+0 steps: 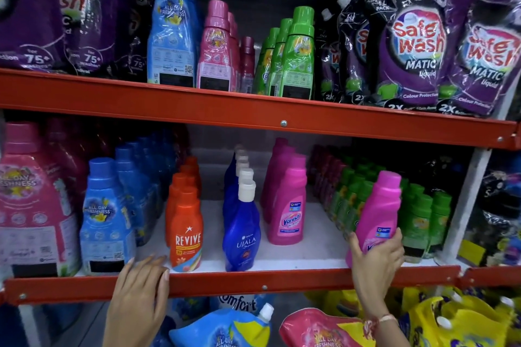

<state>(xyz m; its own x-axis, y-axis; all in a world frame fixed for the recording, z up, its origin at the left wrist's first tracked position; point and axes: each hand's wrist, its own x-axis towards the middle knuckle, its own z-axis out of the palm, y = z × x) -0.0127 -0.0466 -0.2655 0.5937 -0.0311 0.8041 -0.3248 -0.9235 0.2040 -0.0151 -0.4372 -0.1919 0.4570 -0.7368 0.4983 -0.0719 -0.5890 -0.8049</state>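
My right hand (376, 265) grips a pink Vanish bottle (379, 210) by its lower half, tilted slightly, at the front right of the middle shelf, in front of the green bottles (417, 220). A row of matching pink Vanish bottles (287, 205) stands further left on the same shelf. My left hand (142, 287) rests with relaxed fingers on the red front edge of the shelf (253, 282), just left of an orange Revive bottle (186, 234). A row of blue Ujala bottles (242, 228) stands between the Revive and Vanish rows.
Blue softener bottles (105, 222) and a large pink bottle (33, 205) fill the shelf's left. The upper shelf (253, 110) holds blue, pink and green bottles and purple Safe Wash pouches (414, 45). Refill pouches (225, 327) lie below. White shelf floor shows between the Vanish row and the held bottle.
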